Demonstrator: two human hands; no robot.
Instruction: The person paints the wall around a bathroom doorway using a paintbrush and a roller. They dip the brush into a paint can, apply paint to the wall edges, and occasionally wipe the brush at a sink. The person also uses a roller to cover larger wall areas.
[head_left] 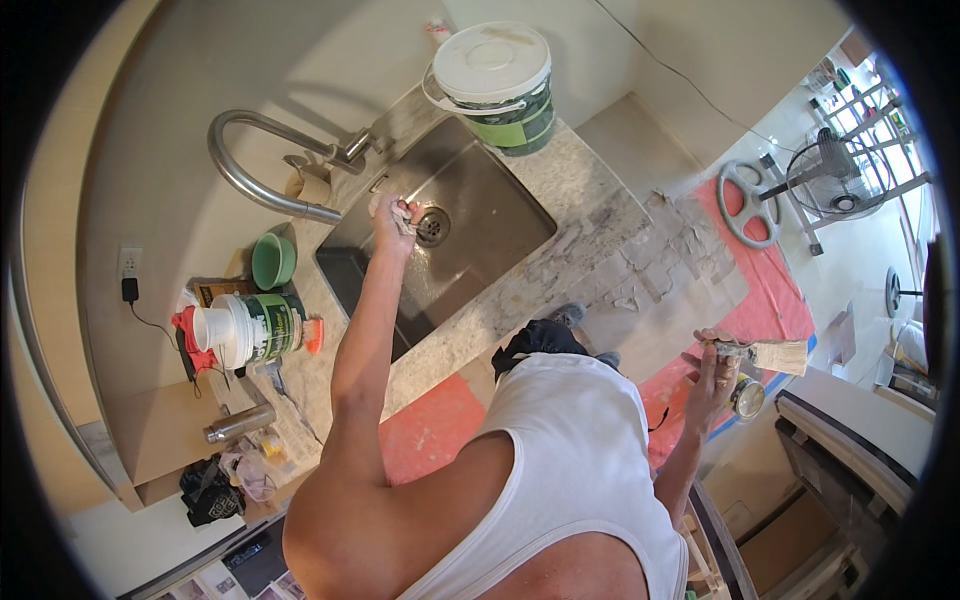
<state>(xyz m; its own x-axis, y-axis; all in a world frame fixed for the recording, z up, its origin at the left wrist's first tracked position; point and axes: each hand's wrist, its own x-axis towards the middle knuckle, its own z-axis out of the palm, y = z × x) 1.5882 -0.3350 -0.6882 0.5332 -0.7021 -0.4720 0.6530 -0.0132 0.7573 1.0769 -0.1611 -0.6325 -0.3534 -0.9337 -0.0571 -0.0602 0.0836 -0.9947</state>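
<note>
My left hand (393,222) reaches out over the steel sink (490,190), closed round a small crumpled whitish rag (404,218). The round drain (433,227) shows just beside it. To the left, the curved faucet (240,175) arches over the sink's edge with its spout end close to my left wrist. Off to the right, my right hand (712,380) is held out away from the counter, its fingers closed on the handle of a wide paintbrush (780,357) with pale bristles. Below that hand stands a round can (747,397), partly hidden.
A lidded white-and-green bucket (505,85) stands at the sink's far corner. On the counter's left are a green bowl (273,260), a smaller bucket (265,328) on its side and a metal bottle (240,423). Red sheeting (435,425) covers floor; a fan (840,175) stands far right.
</note>
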